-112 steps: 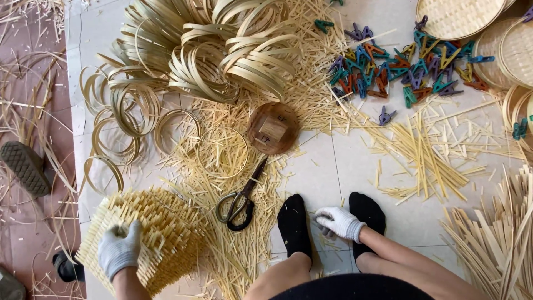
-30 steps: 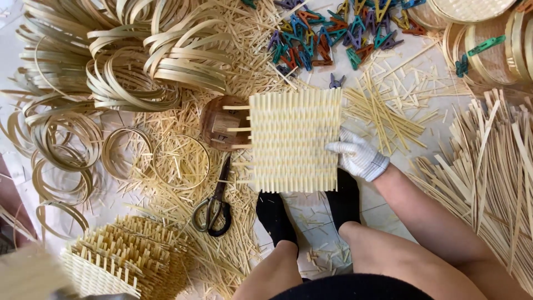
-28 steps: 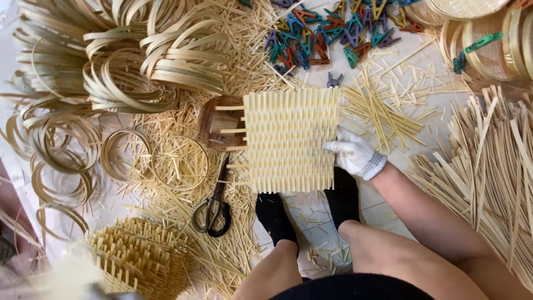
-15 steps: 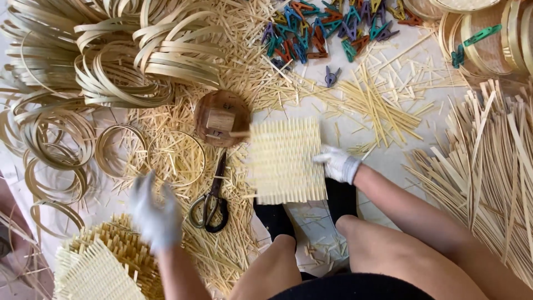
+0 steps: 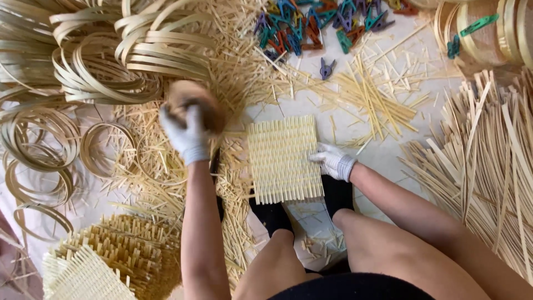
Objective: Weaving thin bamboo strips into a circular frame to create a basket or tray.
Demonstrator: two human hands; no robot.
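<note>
Overall, the tiled floor (image 5: 355, 150) was covered with bamboo work, and places are given here from the woven bamboo mat (image 5: 284, 158) lying flat just in front of the person's feet. Up and to the left of the mat a large heap of bent bamboo hoops (image 5: 111, 50) was seen; to the right, a spread of long flat splints (image 5: 477, 166). Down to the left, a stack of finished woven mats (image 5: 111, 261) had been built up, so several pieces were judged done, while plentiful loose strips (image 5: 372, 94) above suggested much weaving was left. At the upper right, round bamboo baskets (image 5: 483, 33) were stacked; their contents could not be made out. Coloured clothespins (image 5: 311, 25) were scattered above. The mat's right edge was held down by the gloved right hand (image 5: 333, 161). A brown wooden object (image 5: 208, 105), blurred, was grasped by the gloved left hand (image 5: 186, 133) left of the mat.
</note>
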